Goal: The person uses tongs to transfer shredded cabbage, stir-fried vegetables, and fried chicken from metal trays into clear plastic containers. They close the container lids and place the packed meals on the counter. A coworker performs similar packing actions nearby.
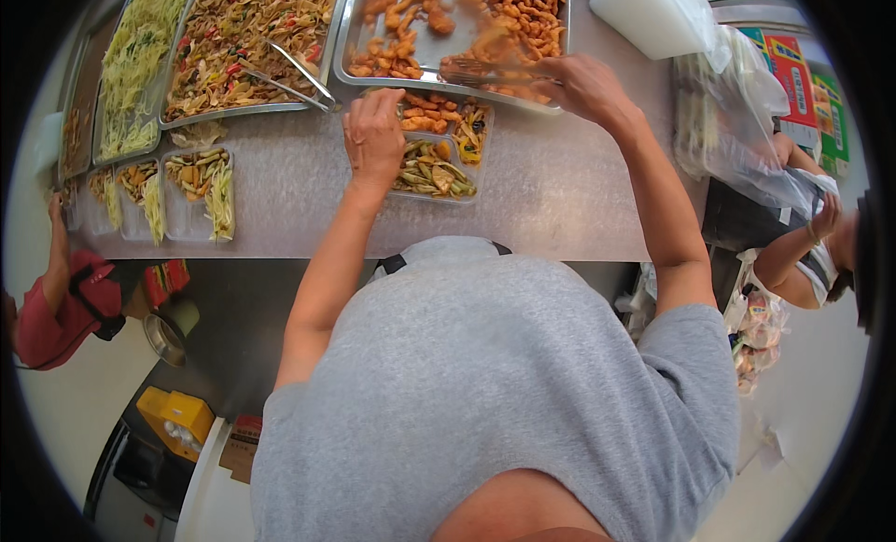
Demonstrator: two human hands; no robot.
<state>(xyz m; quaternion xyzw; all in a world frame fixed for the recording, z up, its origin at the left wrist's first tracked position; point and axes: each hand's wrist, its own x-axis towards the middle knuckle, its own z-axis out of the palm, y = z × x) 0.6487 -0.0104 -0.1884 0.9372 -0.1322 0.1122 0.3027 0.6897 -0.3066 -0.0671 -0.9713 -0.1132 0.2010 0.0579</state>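
My right hand grips metal tongs, whose blurred tips reach over the near edge of a metal tray of battered fried pieces. Below that tray sits a transparent compartment meal box. It contains fried pieces, green beans with sliced food and a mixed vegetable dish. At the box's left side, my left hand has its fingers bent and hides part of the box. Whether those fingers pinch anything is hidden.
Left of the fried food are trays of sliced stir-fry, with tongs resting on it, and pale shreds. Several part-filled boxes line the counter. A white container stack stands right. People are at both sides.
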